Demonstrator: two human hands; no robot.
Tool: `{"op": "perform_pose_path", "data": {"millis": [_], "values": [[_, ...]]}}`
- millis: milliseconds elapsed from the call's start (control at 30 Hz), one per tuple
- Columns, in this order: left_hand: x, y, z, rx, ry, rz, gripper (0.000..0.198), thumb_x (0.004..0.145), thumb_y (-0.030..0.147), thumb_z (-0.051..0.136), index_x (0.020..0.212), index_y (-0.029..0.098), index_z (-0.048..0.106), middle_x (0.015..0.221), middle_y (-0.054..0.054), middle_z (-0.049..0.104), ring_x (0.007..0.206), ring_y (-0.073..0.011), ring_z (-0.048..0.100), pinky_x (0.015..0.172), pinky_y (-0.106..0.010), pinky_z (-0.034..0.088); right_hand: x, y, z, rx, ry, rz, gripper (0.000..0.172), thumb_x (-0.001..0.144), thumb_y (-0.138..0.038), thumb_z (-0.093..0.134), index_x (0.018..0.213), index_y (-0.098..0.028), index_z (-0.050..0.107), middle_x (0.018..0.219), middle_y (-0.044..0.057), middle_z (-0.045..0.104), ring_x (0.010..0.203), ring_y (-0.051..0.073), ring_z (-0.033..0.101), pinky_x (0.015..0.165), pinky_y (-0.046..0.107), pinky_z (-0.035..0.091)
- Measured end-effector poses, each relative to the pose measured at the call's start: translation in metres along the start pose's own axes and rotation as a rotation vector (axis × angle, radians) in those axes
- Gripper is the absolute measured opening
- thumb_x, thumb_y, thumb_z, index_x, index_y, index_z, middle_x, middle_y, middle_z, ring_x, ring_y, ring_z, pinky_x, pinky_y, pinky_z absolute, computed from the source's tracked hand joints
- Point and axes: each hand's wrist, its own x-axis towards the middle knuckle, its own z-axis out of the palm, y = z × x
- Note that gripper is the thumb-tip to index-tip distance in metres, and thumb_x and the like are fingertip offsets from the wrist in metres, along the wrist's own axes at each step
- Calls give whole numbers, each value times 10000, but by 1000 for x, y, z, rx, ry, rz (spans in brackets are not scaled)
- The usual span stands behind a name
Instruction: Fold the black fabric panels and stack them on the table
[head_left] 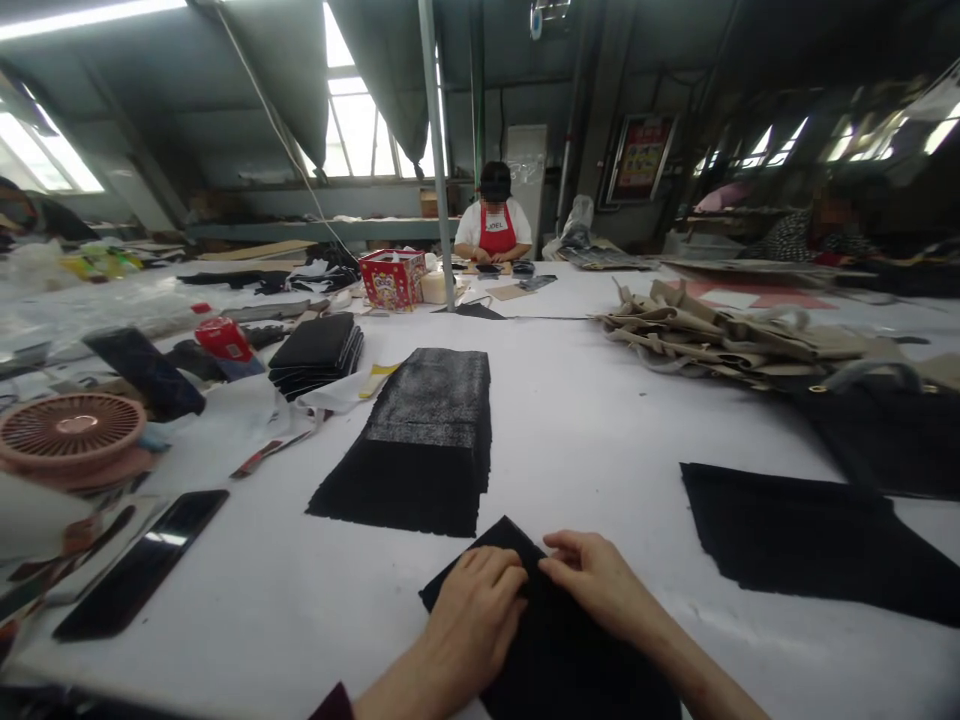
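A black fabric piece [577,660] lies at the near edge of the white table, one corner pointing away from me. My left hand [476,610] rests on its left part with curled fingers closed on the cloth. At the piece's right edge, my right hand [596,580] has thumb and forefinger brought together on the cloth; the exact contact is hard to see. Just beyond lies a stack of black fabric pieces [420,480], its far half covered by a greyish, speckled layer. More black fabric [810,545] lies flat to the right.
On the left are a phone [142,565], a pink fan [75,430], a red-capped bottle [229,345] and a black folded stack [315,350]. Beige cloth pieces [735,335] are heaped at right. A pole [437,150] rises mid-table; a person in a red apron [495,232] sits opposite.
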Motion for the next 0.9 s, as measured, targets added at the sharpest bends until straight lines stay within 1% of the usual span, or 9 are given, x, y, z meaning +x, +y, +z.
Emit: {"op": "perform_pose_path", "data": {"millis": [67,133,267,300,367,433,533,700,900], "values": [[-4,-13,-6,44,0,-33,237,857,54,532,1041,194,586,1101,-61,612,1003,-242,565,895,-426,479,1,3,13,-154,115,-90,279,853,-286,584,1086,-184,700,832,53,715,766,223,657,715,333,490],[-5,-22,-7,68,-7,-18,224,876,71,534,1053,198,591,1118,-64,604,1011,-243,561,891,-416,484,2,8,27,-314,255,-183,243,879,-244,557,1078,-208,691,882,59,701,813,230,652,739,340,487],[-1,-28,-6,122,-21,10,177,921,100,493,1034,186,597,1047,-67,601,958,-236,556,851,-392,490,2,19,51,-571,458,-373,252,951,-170,457,1099,-211,656,867,53,637,787,204,610,674,308,455],[0,-29,-5,134,-22,6,199,926,100,484,1072,182,592,1038,-68,600,947,-234,554,843,-390,491,2,21,55,-621,499,-433,266,962,-154,434,1117,-200,646,860,55,623,776,200,595,666,305,445],[3,-31,-5,166,-17,-6,305,930,103,480,1218,179,550,1058,-73,598,945,-235,550,838,-394,491,1,24,59,-706,559,-549,293,975,-128,397,1157,-170,623,860,64,603,762,196,567,661,309,431],[6,-32,-5,213,-15,-15,434,934,123,495,1362,191,465,1096,-79,592,950,-240,548,841,-406,490,1,25,61,-775,583,-631,316,978,-110,372,1196,-140,599,862,74,590,754,198,545,660,318,421],[9,-35,-5,276,-20,-35,521,938,160,519,1442,221,401,1113,-81,587,948,-245,549,842,-421,483,1,23,61,-841,585,-690,350,973,-82,337,1231,-111,572,864,85,581,757,203,527,658,330,413],[10,-38,-2,295,-8,-68,485,942,192,544,1413,265,456,1136,-70,580,977,-240,548,873,-427,463,3,28,61,-886,563,-722,375,942,-46,352,1251,-91,561,857,91,580,769,214,524,662,352,409],[10,-39,-1,268,23,-91,437,955,224,537,1388,268,494,1162,-72,584,1006,-240,548,890,-421,451,6,41,61,-904,502,-737,417,933,-65,371,1314,-105,535,906,101,598,794,214,533,670,356,415]]}}
